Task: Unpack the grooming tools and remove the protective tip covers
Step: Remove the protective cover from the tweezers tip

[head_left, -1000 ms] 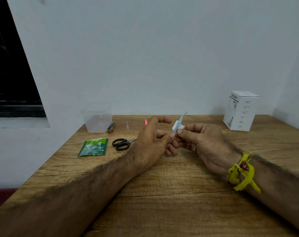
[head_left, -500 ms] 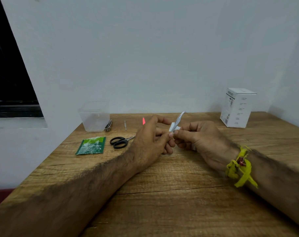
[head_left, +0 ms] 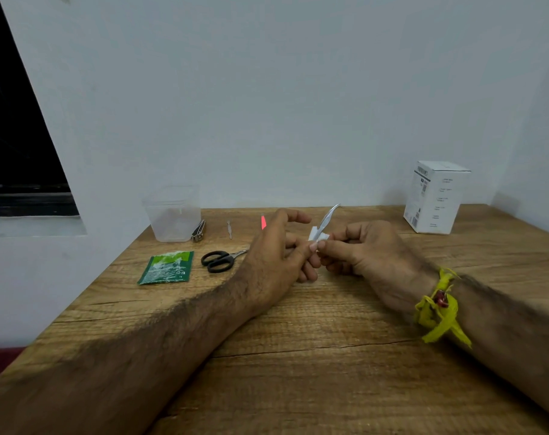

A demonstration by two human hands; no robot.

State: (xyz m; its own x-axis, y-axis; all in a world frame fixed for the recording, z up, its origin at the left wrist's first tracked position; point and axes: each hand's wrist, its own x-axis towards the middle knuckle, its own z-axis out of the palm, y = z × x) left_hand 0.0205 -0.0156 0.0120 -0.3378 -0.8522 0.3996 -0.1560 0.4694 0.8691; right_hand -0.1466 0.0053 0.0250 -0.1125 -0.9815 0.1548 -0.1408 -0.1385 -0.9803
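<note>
A thin silver grooming tool with a curved tip points up and away above the middle of the wooden table. A small clear-white wrapper sits around its lower part. My left hand and my right hand meet thumb to thumb at the tool's base, both pinching the tool and wrapper. On the table behind lie black-handled scissors, a nail clipper, a small silver tool and a pink-red piece.
A clear plastic container stands at the back left against the wall. A green foil pouch lies in front of it. A white carton stands at the back right. The table's left edge runs diagonally.
The wrapper has slid lower along the tool, so more bare metal shows above it. Both hands have stayed together at the same spot.
</note>
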